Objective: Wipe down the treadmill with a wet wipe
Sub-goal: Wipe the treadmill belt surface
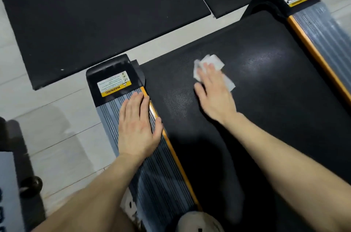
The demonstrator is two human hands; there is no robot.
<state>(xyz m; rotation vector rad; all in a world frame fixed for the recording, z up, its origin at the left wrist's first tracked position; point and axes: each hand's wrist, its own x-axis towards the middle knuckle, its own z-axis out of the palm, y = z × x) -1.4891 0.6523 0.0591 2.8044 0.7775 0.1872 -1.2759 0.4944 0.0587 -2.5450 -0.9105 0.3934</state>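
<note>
- My right hand [214, 94] lies flat, fingers straight and together, pressing the wet wipe [215, 61] onto the belt [275, 98]. It grips nothing. I'd say the flat palm is there to spread pressure across the wipe.
- The wipe pokes out at 12 and 2 o'clock from under the fingertips. The rest is covered, so I cannot tell how it is folded.
- This hand is blurred and its finger edges are soft. I cannot say which way the stroke runs.
- My left hand [137, 127], at about 8 o'clock from the right, is also open. It rests palm-down on the ribbed grey side rail [161, 178], with the thumb on the orange strip [176, 157]. I take it as a brace while I lean over.
- A warning label [114, 86] sits at 12 o'clock from that hand, on the treadmill [114, 66] end cap. Its small print is unreadable.
- A paler patch [178, 102] lies between the hands, and a sheen [266, 58] at 2 o'clock from the wipe. Either could be dampness or glare.
- The far rail [319, 28] is cut off at the right edge.
- Black floor mats [95, 13] lie beyond at 11 o'clock.
- A pale rounded object [197, 222] at 6 o'clock is cropped, and I cannot identify it.
</note>
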